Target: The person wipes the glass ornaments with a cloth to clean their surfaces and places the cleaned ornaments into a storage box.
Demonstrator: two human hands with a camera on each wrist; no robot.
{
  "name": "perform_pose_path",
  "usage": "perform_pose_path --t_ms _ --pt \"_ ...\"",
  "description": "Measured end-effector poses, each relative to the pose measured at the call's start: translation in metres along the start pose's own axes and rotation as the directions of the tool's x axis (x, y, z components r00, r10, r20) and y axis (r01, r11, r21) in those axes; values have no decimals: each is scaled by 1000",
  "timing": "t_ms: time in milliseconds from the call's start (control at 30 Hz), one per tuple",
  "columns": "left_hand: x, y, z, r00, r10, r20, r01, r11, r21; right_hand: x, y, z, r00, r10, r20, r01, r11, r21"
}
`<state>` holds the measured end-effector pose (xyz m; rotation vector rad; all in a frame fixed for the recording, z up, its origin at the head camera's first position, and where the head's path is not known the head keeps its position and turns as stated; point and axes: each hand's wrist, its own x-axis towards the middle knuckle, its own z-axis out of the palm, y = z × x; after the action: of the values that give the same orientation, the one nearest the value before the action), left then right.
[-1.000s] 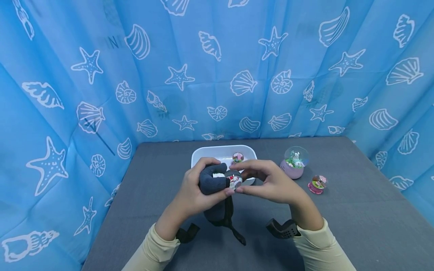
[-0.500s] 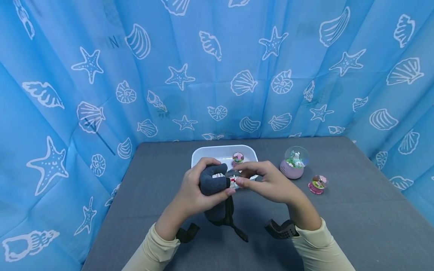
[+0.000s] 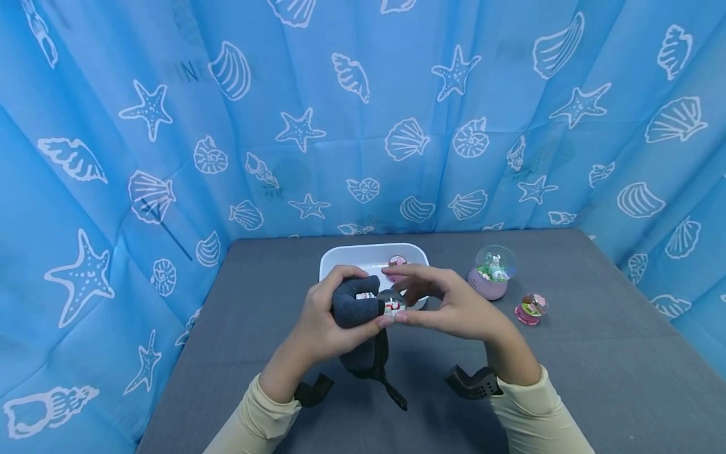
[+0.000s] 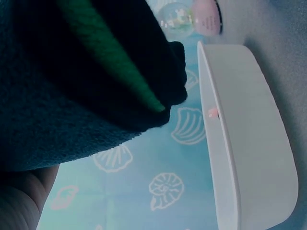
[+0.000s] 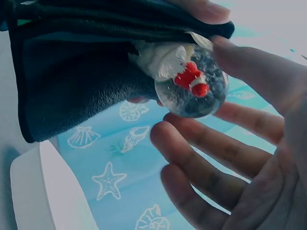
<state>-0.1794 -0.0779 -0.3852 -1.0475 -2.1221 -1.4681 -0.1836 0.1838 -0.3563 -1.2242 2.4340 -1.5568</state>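
A small snow globe (image 3: 394, 307) with a red-and-white figure inside stays in midair above the table, its clear dome facing right. My left hand (image 3: 322, 312) grips a dark blue cloth (image 3: 354, 309) folded round the globe's white base; the cloth's tail and black edging hang below. In the left wrist view, the cloth (image 4: 53, 120) shows a green stripe. My right hand (image 3: 454, 306) has its thumb against the dome, the index finger passing behind it. In the right wrist view, the other fingers (image 5: 206, 167) spread loosely beneath the globe (image 5: 196, 96).
Behind the hands stands a white tray (image 3: 363, 253) holding a small pink globe (image 3: 397, 260). To the right are a larger lilac-based snow globe (image 3: 490, 277) and another small pink-based one (image 3: 531, 309). A blue shell-print curtain (image 3: 351, 157) hangs behind the grey table (image 3: 272, 277).
My right thumb moves over the dome, then back to its lower edge, while the fingers lift off its top. The left hand and cloth stay nearly still.
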Motion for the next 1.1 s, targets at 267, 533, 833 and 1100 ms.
perform_pose_path --t_ms 267,533,833,1100 --pt "-1 0 -1 1000 -11 -16 11 1000 -17 1 -1 2 995 -98 0 98 995 34" --pt "0 0 -2 1000 3 -26 -4 1000 -23 2 3 5 987 -159 -36 159 987 -8" --pt "1 1 -2 999 27 -47 -28 999 -36 1 2 6 991 -122 -64 118 992 -49" --pt "1 1 -3 999 24 -45 -25 999 -31 3 5 6 993 -110 -49 106 991 -82"
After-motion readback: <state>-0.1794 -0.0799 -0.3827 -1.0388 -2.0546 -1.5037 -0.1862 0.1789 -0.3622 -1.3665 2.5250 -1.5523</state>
